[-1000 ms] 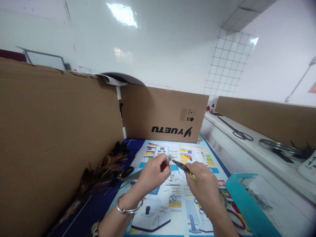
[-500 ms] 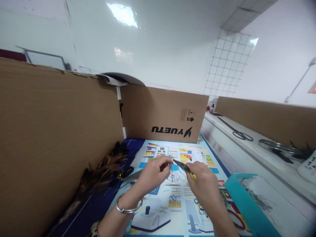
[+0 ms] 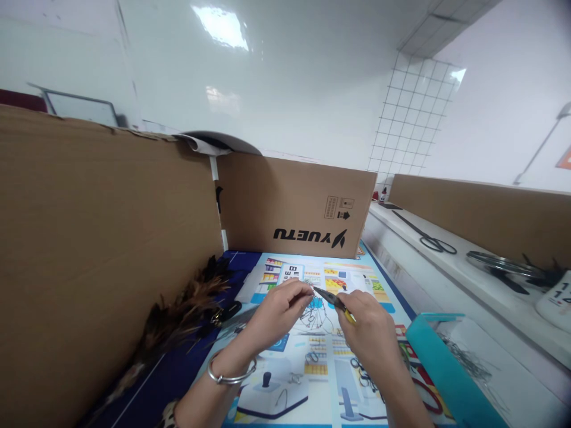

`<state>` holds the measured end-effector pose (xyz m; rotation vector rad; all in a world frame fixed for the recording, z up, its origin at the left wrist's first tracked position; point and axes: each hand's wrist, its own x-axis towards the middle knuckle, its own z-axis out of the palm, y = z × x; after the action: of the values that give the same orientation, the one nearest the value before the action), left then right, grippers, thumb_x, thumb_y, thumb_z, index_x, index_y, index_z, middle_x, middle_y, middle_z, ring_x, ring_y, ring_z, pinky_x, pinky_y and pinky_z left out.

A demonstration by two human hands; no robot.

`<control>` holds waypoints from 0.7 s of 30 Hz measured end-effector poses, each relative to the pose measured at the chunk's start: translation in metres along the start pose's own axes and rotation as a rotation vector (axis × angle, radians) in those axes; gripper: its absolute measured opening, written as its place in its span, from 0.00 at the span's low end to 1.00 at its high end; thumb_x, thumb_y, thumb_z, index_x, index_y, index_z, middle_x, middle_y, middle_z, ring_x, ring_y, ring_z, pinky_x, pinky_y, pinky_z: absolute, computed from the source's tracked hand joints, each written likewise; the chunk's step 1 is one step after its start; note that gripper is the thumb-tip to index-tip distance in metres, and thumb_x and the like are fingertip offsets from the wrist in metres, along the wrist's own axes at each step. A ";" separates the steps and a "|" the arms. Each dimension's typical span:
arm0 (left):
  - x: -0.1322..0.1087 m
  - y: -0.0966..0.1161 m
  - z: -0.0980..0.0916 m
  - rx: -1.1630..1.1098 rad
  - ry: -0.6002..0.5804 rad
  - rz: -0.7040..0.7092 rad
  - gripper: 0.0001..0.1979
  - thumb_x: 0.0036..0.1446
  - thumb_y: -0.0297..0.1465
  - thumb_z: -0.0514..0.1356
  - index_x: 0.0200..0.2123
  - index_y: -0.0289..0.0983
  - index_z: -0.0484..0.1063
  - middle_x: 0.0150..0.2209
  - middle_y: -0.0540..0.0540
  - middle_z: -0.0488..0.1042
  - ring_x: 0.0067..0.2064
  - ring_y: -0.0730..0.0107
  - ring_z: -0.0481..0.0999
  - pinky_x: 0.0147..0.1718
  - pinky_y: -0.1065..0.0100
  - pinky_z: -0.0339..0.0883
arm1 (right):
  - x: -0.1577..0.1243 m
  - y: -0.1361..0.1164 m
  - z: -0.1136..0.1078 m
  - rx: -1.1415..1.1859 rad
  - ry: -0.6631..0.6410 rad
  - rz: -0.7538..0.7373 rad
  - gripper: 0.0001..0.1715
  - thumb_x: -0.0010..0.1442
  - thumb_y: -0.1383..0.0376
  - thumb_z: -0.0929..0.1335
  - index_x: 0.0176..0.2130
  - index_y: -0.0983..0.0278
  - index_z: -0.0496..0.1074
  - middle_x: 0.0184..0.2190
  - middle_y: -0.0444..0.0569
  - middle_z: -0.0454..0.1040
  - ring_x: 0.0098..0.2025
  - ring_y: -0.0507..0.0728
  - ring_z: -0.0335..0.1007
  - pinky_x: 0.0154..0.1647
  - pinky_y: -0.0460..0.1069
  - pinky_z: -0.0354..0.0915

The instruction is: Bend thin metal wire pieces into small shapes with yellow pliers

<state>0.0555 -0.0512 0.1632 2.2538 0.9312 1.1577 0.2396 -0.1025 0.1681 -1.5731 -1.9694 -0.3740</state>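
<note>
A: What are the hands doing?

B: The left hand [image 3: 279, 312] is curled, thumb and fingertips pinched shut on the top of a thin wire [image 3: 317, 318]. The right hand [image 3: 370, 331] is closed around the yellow handles of a pair of pliers [image 3: 332, 299].

A: Where do the pliers point?

B: Up and to the left, with the dark tip right at the left fingertips, where the wire is pinched. Whether the tip actually bites the wire is too small to tell.

A: And the wire itself?

B: It hangs as a loose tangle between the two hands, just above a colourful printed mat [image 3: 289, 392]. A silver bracelet [image 3: 227, 374] sits on the left wrist.

A: What lies around them?

B: The mat covers a dark blue desk [image 3: 169, 374]. To the left, a bunch of brown and black feathers [image 3: 187, 309] lies along a tall cardboard wall [image 3: 102, 238]. Behind the mat stands a cardboard box [image 3: 294, 205], its black lettering upside down.

A: And on the right?

B: A teal tray [image 3: 439, 368] sits near the right forearm, with more thin wire pieces inside it. Beyond it runs a white ledge [image 3: 401, 238] with a pair of scissors [image 3: 430, 241] lying on it, well apart from the hands.
</note>
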 end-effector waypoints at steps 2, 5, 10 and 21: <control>0.000 0.002 -0.001 0.007 0.000 -0.001 0.07 0.55 0.26 0.51 0.31 0.36 0.69 0.28 0.49 0.68 0.30 0.72 0.66 0.30 0.72 0.59 | 0.000 0.000 0.000 0.002 -0.007 0.002 0.08 0.56 0.69 0.63 0.36 0.61 0.70 0.31 0.46 0.70 0.36 0.54 0.64 0.36 0.46 0.57; 0.000 0.004 -0.001 0.023 0.009 -0.004 0.08 0.55 0.24 0.51 0.29 0.36 0.69 0.27 0.50 0.67 0.30 0.73 0.65 0.30 0.72 0.58 | 0.000 -0.001 0.001 -0.004 -0.011 0.004 0.07 0.56 0.69 0.63 0.36 0.61 0.69 0.31 0.45 0.69 0.36 0.53 0.63 0.36 0.46 0.56; 0.001 0.004 -0.001 0.021 0.015 0.000 0.08 0.54 0.25 0.50 0.29 0.36 0.69 0.26 0.49 0.68 0.29 0.73 0.65 0.30 0.71 0.58 | 0.001 -0.002 0.001 -0.022 0.017 -0.010 0.06 0.56 0.69 0.64 0.35 0.61 0.69 0.30 0.45 0.69 0.35 0.53 0.63 0.35 0.45 0.56; 0.001 0.005 -0.001 0.050 0.018 -0.006 0.07 0.51 0.22 0.51 0.28 0.35 0.67 0.26 0.50 0.67 0.29 0.73 0.65 0.29 0.72 0.57 | 0.000 -0.003 0.002 -0.014 0.007 -0.006 0.07 0.56 0.69 0.64 0.36 0.61 0.69 0.30 0.45 0.69 0.36 0.54 0.63 0.36 0.46 0.55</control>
<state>0.0571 -0.0533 0.1674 2.2825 0.9836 1.1659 0.2358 -0.1021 0.1669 -1.5729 -1.9713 -0.3962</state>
